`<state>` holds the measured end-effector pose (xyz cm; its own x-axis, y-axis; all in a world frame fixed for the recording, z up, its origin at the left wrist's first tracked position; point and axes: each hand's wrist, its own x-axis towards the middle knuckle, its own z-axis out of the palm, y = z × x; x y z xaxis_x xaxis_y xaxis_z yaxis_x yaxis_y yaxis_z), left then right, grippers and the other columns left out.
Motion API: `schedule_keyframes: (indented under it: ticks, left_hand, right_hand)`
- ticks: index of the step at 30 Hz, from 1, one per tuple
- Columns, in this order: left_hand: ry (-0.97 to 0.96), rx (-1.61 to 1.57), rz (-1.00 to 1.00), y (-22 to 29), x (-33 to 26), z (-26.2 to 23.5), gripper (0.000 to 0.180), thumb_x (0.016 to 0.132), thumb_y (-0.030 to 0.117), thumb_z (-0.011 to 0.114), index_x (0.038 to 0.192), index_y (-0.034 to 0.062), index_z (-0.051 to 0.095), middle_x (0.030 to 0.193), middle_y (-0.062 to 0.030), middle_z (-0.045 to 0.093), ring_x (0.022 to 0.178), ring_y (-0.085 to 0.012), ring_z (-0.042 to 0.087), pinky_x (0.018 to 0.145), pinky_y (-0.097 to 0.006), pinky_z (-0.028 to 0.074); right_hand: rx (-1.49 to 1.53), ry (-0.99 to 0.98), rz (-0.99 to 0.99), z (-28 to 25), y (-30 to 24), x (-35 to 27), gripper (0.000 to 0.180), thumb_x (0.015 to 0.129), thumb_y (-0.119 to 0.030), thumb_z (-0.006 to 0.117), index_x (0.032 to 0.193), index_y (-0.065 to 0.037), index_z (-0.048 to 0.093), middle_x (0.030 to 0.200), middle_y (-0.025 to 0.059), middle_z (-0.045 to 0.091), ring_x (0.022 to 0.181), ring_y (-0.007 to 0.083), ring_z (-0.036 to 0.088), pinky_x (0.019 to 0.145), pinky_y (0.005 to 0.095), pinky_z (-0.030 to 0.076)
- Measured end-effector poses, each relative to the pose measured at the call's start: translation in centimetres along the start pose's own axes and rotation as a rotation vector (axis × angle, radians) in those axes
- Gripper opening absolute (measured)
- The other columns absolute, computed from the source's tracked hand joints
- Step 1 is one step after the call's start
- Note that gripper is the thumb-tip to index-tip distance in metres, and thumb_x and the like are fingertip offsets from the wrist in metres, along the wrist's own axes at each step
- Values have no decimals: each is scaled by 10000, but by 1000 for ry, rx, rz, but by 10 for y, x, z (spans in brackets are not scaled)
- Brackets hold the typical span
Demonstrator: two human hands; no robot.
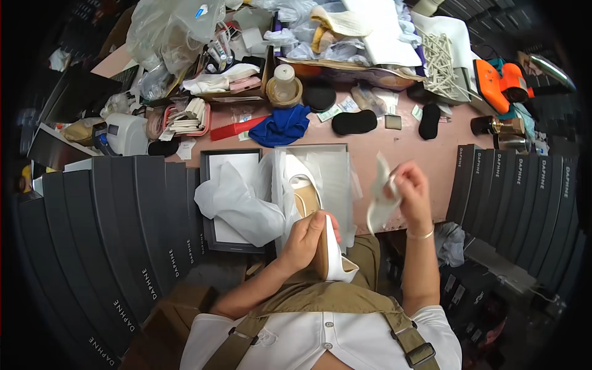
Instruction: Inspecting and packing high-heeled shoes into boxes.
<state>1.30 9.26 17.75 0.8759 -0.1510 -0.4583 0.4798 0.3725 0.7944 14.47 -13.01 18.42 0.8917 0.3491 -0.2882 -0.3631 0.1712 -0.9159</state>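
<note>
Over the pink table (394, 161), the left hand (308, 239) grips 1 glossy white shoe (333, 254); the right hand (410, 191) pinches a limp pale insole (381, 203).

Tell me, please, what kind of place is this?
Probably a shoe packing or stockroom bench: the left hand holds a white high-heeled shoe, an open grey cardboard box holds its mate, and stacked dark shoe boxes flank the pink worktable.

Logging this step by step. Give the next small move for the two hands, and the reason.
Probably bring the right hand across to the white shoe in the left hand. The right hand holds a pale insert up and apart from the shoe, while a second shoe already lies in the open box.
</note>
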Motion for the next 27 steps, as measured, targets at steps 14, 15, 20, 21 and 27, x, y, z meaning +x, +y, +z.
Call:
schedule_keyframes:
  ticks: [14,15,20,21,27]
  left_hand:
    - [2,359,310,22,-37,29,482,1036,369,324,950,-22,592,663,-43,522,639,-102,471,595,-268,406]
    - [4,365,324,22,-38,31,478,1036,367,324,950,-19,592,652,-44,514,631,-101,465,586,-270,401]
    - [-11,392,341,24,-41,37,459,1035,353,332,945,-16,591,645,-59,502,616,-110,460,579,-280,401]
    - [-14,415,340,26,-42,37,456,1035,350,334,945,-16,591,643,-64,499,613,-114,460,577,-283,402]
    - [-17,413,349,27,-44,43,452,1034,346,337,947,-19,591,643,-86,496,595,-141,471,571,-300,410]
  right_hand:
    - [-691,130,-508,114,-7,-116,136,794,9,679,923,7,637,876,109,608,745,175,594,653,260,468]
    - [-704,131,-545,115,-9,-117,143,790,6,684,925,6,640,868,113,611,734,182,596,644,261,467]
    - [-634,137,-463,109,-10,-120,132,777,-14,698,896,1,643,809,97,624,687,170,598,616,260,464]
    - [-608,149,-433,109,-14,-121,116,771,-12,696,874,-1,643,793,93,625,674,170,600,603,269,468]
    - [-590,170,-274,111,-24,-123,100,767,-23,690,829,-4,615,768,88,622,641,162,595,587,269,466]
